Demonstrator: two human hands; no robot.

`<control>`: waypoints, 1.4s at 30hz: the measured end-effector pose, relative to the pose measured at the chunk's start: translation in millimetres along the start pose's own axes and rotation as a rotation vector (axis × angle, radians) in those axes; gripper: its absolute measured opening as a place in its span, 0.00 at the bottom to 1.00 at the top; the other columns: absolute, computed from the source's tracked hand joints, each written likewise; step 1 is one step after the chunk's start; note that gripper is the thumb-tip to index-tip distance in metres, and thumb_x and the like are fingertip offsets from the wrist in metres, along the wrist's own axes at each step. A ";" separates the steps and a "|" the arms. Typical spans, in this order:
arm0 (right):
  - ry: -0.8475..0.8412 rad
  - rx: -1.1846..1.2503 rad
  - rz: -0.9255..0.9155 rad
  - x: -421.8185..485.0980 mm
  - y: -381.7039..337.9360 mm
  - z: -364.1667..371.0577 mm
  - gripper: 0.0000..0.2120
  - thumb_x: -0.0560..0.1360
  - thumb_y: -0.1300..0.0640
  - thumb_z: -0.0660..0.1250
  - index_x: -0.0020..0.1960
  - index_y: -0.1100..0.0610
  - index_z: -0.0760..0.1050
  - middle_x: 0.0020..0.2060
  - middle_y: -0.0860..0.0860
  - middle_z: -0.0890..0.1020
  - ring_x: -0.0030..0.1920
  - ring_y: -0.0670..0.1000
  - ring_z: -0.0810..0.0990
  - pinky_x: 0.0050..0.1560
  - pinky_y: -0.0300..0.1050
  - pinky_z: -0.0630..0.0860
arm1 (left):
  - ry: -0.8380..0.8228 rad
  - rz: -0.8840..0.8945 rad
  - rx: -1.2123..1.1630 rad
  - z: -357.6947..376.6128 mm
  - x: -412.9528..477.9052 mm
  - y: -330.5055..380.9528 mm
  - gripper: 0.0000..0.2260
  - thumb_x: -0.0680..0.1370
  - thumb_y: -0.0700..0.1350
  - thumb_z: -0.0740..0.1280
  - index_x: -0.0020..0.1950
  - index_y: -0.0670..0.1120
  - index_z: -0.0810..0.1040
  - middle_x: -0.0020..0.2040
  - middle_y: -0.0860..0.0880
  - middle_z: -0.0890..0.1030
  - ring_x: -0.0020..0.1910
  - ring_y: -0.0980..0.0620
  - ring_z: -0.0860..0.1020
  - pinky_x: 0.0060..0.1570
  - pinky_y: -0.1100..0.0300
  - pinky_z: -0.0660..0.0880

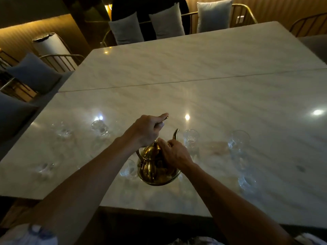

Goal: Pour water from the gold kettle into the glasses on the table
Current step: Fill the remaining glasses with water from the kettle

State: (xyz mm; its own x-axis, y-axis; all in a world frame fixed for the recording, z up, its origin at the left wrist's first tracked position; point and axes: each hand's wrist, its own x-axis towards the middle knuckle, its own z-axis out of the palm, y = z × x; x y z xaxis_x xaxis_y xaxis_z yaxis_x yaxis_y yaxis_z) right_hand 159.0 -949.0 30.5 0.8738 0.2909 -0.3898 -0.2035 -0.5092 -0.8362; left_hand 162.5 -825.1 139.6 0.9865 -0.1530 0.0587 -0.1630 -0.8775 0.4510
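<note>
The gold kettle (152, 167) is near the table's front edge, its thin spout (175, 134) pointing up and away from me. My left hand (147, 129) is closed around the kettle's high handle above the lid. My right hand (174, 153) presses on the kettle's right shoulder beside the lid, fingers curled near the spout base. Several clear glasses stand around it: one just past the spout (190, 138), one far right (238, 141), one at the kettle's left side (128, 169), one behind-left (100, 127). Whether the kettle rests on the marble table (194, 96) or hovers, I cannot tell.
More glasses stand at the left (45, 167) and right front (246, 182). A seam crosses the table's middle. Metal-framed chairs with grey cushions (126, 30) line the far and left sides. The room is dim, with lamp glare on the marble.
</note>
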 end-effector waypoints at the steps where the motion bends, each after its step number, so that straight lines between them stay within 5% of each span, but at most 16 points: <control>1: 0.005 0.014 0.013 1.4 2.5 -1.8 0.40 0.73 0.24 0.53 0.61 0.58 0.78 0.54 0.58 0.83 0.52 0.56 0.81 0.54 0.54 0.80 | -0.027 -0.002 0.002 1.8 5.6 1.3 0.18 0.81 0.45 0.59 0.71 0.51 0.66 0.46 0.41 0.80 0.38 0.55 0.76 0.37 0.60 0.68; 5: 0.017 0.064 0.064 6.4 9.7 -6.3 0.36 0.78 0.29 0.55 0.65 0.59 0.77 0.57 0.58 0.82 0.55 0.56 0.80 0.55 0.53 0.78 | -0.104 0.008 0.010 10.1 24.3 0.8 0.18 0.81 0.46 0.58 0.71 0.52 0.67 0.54 0.39 0.81 0.46 0.51 0.77 0.42 0.59 0.72; 7: 0.023 0.073 0.093 8.9 11.3 -7.0 0.36 0.78 0.29 0.54 0.65 0.60 0.77 0.57 0.59 0.82 0.55 0.57 0.80 0.56 0.53 0.78 | -0.145 0.010 0.009 15.1 33.3 -2.6 0.18 0.81 0.46 0.58 0.71 0.52 0.67 0.61 0.41 0.78 0.54 0.44 0.78 0.50 0.57 0.74; 11: 0.026 0.102 0.143 15.5 15.0 -8.0 0.37 0.78 0.29 0.54 0.63 0.60 0.78 0.56 0.58 0.83 0.56 0.57 0.81 0.60 0.56 0.78 | -0.235 -0.001 0.013 22.7 51.7 -6.3 0.18 0.81 0.46 0.58 0.71 0.52 0.67 0.69 0.43 0.71 0.67 0.45 0.70 0.63 0.56 0.70; 17: 0.015 0.155 0.192 19.6 18.1 -13.8 0.37 0.79 0.30 0.53 0.57 0.62 0.81 0.51 0.59 0.83 0.53 0.57 0.82 0.60 0.55 0.79 | -0.338 -0.023 0.048 31.1 72.4 -3.9 0.17 0.81 0.47 0.58 0.71 0.53 0.67 0.71 0.43 0.68 0.69 0.44 0.67 0.65 0.55 0.67; 34: -0.037 0.198 0.252 17.3 16.6 -24.7 0.36 0.81 0.33 0.52 0.59 0.65 0.79 0.50 0.61 0.81 0.49 0.55 0.78 0.52 0.48 0.73 | -0.412 -0.043 0.075 39.3 87.4 6.0 0.17 0.81 0.47 0.59 0.70 0.52 0.68 0.71 0.45 0.69 0.69 0.46 0.68 0.65 0.56 0.67; 42: -0.049 0.214 0.265 17.7 15.8 -23.5 0.33 0.80 0.32 0.53 0.50 0.62 0.78 0.53 0.64 0.83 0.55 0.60 0.82 0.62 0.55 0.77 | -0.413 -0.057 0.088 38.3 88.7 6.4 0.17 0.80 0.47 0.59 0.69 0.53 0.69 0.71 0.45 0.69 0.68 0.46 0.69 0.64 0.55 0.67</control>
State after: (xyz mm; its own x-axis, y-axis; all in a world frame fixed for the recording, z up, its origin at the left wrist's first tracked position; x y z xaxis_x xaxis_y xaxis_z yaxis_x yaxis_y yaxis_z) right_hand 181.7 -970.8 19.5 0.7567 0.2125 -0.6183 -0.5135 -0.3922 -0.7632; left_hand 248.3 -861.8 113.6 0.9071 -0.2568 -0.3335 -0.1273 -0.9226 0.3641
